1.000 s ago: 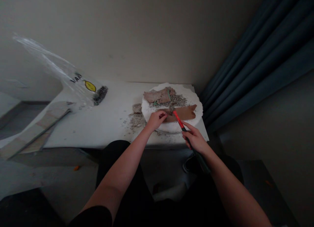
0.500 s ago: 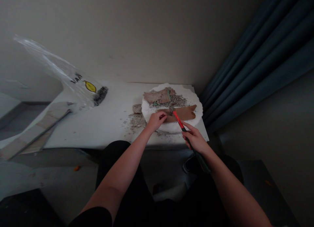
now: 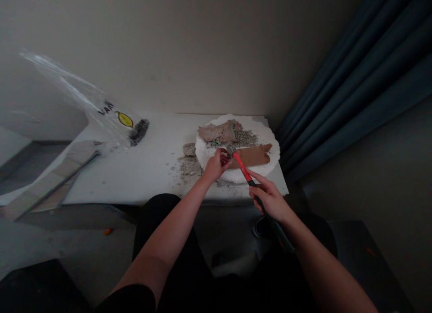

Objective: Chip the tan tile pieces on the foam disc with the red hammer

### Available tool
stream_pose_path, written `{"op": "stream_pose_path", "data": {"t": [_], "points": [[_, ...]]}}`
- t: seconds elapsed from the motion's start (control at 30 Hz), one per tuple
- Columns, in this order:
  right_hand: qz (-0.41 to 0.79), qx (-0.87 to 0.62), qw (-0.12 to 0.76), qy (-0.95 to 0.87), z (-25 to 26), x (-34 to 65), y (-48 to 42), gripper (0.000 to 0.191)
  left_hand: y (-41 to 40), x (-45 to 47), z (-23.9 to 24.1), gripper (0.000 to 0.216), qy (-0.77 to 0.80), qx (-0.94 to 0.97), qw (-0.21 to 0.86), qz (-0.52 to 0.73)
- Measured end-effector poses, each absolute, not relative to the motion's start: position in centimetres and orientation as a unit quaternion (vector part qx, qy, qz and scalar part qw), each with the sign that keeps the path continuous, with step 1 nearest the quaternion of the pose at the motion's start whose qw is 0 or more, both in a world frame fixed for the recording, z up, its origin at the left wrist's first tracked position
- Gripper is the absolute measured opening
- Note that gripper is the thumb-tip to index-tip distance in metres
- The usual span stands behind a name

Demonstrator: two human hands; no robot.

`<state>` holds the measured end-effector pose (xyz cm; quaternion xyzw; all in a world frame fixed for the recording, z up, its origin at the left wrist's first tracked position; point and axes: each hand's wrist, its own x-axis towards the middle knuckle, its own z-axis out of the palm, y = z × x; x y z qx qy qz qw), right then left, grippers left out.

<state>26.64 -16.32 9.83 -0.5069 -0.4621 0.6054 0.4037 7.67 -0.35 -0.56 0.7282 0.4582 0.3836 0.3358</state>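
Note:
My right hand [image 3: 268, 195] is wrapped round the black grip of a hammer [image 3: 241, 165] with a red shaft. The hammer's head is close to the fingertips of my left hand [image 3: 216, 165], over the left part of a brown cardboard strip [image 3: 254, 156]. My left fingers are bent together at the strip's left end; whatever they pinch is too small and dark to make out. Under the strip lies a round, fluffy white pad [image 3: 266, 132]. Behind it on the pad are a crumpled, dusty brown sheet [image 3: 216, 132] and a heap of grey stone fragments [image 3: 247, 138].
Crumbled grey debris [image 3: 189, 167] is scattered on the white table [image 3: 135, 178] left of the pad. A clear plastic bag [image 3: 108, 117] with dark grains at its bottom stands further left, near a dark thin rod [image 3: 70, 171]. A blue curtain [image 3: 357, 74] hangs at right.
The hammer's head has shifted slightly left, nearer to my left fingertips. My left hand has moved slightly and its index finger is raised higher. My right hand keeps its grip.

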Motion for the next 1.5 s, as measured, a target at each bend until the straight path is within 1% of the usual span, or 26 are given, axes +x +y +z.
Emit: {"op": "stream_pose_path", "data": {"t": [0.2,0.33,0.5,0.67,0.83,1.0,1.1,1.2,1.37,1.5], "points": [[0.602,-0.503,0.420,-0.457,9.7,26.4,-16.5,0.067,-0.4,7.7,-0.6,0.046,0.454,0.728,0.339,0.386],[0.606,-0.509,0.410,-0.453,9.8,26.4,-16.6,0.067,-0.4,7.7,-0.6,0.045,0.458,0.729,0.332,0.386],[0.594,-0.497,0.438,-0.456,10.2,26.4,-16.8,0.069,-0.3,7.7,-0.8,0.046,0.451,0.735,0.330,0.384],[0.609,-0.509,0.410,-0.449,10.2,26.1,-16.7,0.068,-0.4,7.8,-0.8,0.048,0.464,0.735,0.323,0.375],[0.592,-0.498,0.441,-0.455,10.7,26.2,-17.0,0.068,-0.4,7.8,-0.8,0.045,0.454,0.747,0.319,0.368],[0.615,-0.513,0.404,-0.442,10.2,26.3,-16.8,0.068,-0.4,7.8,-1.2,0.047,0.455,0.747,0.314,0.370],[0.610,-0.509,0.412,-0.446,10.2,26.3,-16.7,0.068,-0.3,7.8,-1.5,0.049,0.450,0.748,0.319,0.369],[0.597,-0.508,0.427,-0.451,10.2,26.4,-16.7,0.068,-0.3,7.6,-1.6,0.053,0.434,0.744,0.325,0.390],[0.612,-0.526,0.384,-0.449,9.6,26.4,-16.4,0.070,0.0,7.1,-1.0,0.051,0.461,0.697,0.298,0.461],[0.600,-0.527,0.404,-0.447,9.6,26.2,-16.4,0.071,0.2,6.6,-0.5,0.048,0.493,0.670,0.289,0.475]]}}
